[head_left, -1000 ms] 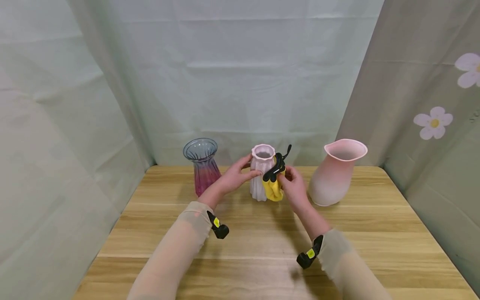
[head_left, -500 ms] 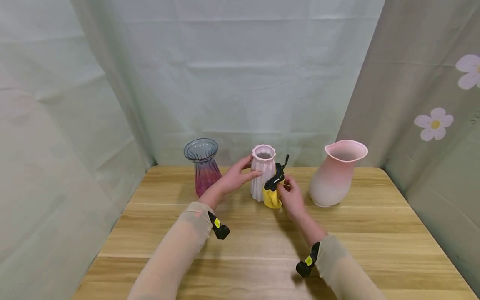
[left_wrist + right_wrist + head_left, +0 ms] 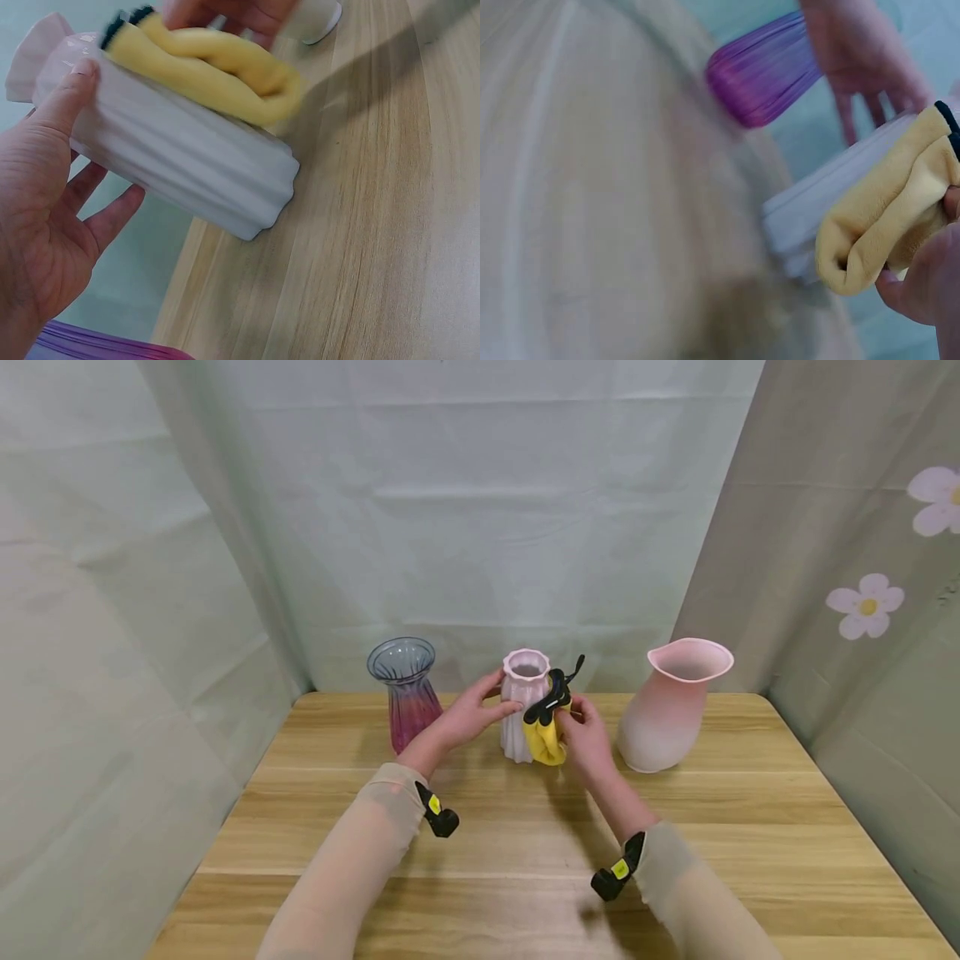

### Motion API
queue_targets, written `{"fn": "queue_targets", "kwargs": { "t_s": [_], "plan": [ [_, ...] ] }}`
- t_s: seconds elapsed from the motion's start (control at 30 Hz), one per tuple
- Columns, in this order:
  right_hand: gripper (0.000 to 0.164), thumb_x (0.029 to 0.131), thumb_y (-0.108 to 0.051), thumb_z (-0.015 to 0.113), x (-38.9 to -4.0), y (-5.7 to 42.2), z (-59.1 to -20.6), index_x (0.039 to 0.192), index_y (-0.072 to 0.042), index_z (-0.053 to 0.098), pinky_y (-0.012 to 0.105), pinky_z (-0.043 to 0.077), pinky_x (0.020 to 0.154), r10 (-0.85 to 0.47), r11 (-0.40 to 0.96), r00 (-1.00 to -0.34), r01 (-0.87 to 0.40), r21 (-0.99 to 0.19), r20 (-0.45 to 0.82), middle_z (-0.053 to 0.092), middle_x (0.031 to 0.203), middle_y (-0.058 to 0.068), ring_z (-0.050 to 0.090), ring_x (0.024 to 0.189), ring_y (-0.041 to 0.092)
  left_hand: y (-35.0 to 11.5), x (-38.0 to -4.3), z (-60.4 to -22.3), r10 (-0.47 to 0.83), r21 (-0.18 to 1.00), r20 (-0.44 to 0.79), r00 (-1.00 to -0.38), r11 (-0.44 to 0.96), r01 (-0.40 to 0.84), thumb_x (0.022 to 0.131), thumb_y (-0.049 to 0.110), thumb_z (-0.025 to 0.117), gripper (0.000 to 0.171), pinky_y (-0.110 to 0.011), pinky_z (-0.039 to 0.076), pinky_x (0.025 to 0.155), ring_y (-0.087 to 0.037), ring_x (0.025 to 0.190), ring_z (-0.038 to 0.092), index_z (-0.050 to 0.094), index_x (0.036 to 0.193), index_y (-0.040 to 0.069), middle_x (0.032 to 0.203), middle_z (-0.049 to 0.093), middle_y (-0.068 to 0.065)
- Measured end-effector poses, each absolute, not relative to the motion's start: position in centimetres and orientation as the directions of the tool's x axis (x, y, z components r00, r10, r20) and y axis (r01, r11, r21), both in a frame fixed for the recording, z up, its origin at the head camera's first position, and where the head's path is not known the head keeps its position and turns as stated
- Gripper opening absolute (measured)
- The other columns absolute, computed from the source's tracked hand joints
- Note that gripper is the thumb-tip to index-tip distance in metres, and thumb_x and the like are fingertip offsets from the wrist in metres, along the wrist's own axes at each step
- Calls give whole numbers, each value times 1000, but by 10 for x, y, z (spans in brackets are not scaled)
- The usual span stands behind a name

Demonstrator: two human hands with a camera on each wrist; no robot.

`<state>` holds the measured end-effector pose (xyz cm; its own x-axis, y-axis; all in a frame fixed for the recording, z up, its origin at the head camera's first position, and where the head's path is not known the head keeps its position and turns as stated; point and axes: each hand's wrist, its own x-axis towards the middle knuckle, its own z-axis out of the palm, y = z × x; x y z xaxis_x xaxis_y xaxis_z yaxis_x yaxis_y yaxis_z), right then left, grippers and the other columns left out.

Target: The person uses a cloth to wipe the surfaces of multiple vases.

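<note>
A pale pink-white ribbed vase (image 3: 513,739) with a scalloped rim stands upright on the wooden table. My left hand (image 3: 474,710) holds it from the left, thumb on the near side just below the neck and fingers around the back. In my right hand (image 3: 589,739) I pinch a folded plush yellow cloth (image 3: 546,745) with black edging and a black loop, held against the vase's right side. The left wrist view shows the cloth (image 3: 217,67) lying along the upper body of the vase (image 3: 187,161). Some right fingertips are hidden behind the cloth.
A blue-to-purple glass vase (image 3: 411,710) stands to the left, close to my left forearm. On the right is a larger pink-to-white vase (image 3: 666,727) with a flared lip. Pale curtains hang behind the table's (image 3: 480,860) back edge.
My right hand and the cloth slid down the vase's side half a second ago and are now higher again. My left hand and the vase have stayed in place.
</note>
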<state>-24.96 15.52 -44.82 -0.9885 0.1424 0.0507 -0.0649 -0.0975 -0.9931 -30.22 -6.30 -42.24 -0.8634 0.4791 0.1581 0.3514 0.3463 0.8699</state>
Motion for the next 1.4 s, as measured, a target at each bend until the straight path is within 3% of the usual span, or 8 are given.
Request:
{"fn": "queue_targets", "kwargs": {
  "t_s": [0.27, 0.47, 0.63, 0.83, 1.13, 1.4],
  "plan": [
    [33, 99, -7, 62, -256, 153, -409, 129, 4, 59, 22, 50, 72, 143, -96, -983, -133, -986, 119, 59, 115, 11, 57, 96, 17, -63, -305, -424, 492, 871, 156, -856, 340, 354, 101, 37, 67, 74, -48, 44, 110, -28, 144, 40, 28, 163, 29, 162, 36, -1],
    [36, 97, -9, 63, -257, 156, -405, 132, 2, 60, 23, 52, 72, 112, -38, -985, -137, -990, 132, 61, 120, 14, 58, 98, 19, -63, -304, -423, 488, 871, 144, -861, 351, 344, 100, 40, 68, 75, -49, 43, 110, -28, 144, 39, 28, 163, 30, 162, 35, -1],
    [32, 97, -13, 64, -257, 158, -407, 126, 0, 63, 24, 53, 72, 106, 19, -980, -169, -985, 170, 62, 114, 15, 59, 96, 21, -62, -305, -423, 479, 867, 153, -864, 355, 351, 99, 42, 68, 76, -50, 43, 110, -28, 143, 40, 28, 163, 31, 162, 35, -1],
    [26, 97, -9, 62, -256, 158, -420, 121, 2, 63, 24, 53, 73, 130, 28, -977, -169, -985, 172, 61, 112, 16, 58, 94, 21, -61, -304, -422, 481, 866, 159, -862, 352, 356, 99, 42, 68, 76, -50, 44, 109, -29, 143, 41, 28, 163, 31, 162, 36, -1],
    [30, 98, -6, 61, -256, 153, -463, 127, 2, 61, 22, 53, 75, 187, -4, -980, -71, -997, 69, 61, 117, 19, 58, 101, 22, -64, -301, -421, 462, 883, 138, -876, 342, 320, 98, 43, 70, 76, -49, 46, 108, -26, 143, 41, 31, 162, 31, 161, 38, 1],
    [24, 98, -1, 59, -251, 149, -490, 120, 9, 62, 18, 46, 72, 204, 16, -975, -87, -996, 88, 61, 102, 13, 53, 89, 16, -67, -301, -422, 450, 882, 125, -884, 357, 307, 95, 50, 70, 78, -49, 44, 109, -24, 142, 41, 30, 161, 37, 160, 38, 3]
  ]
}}
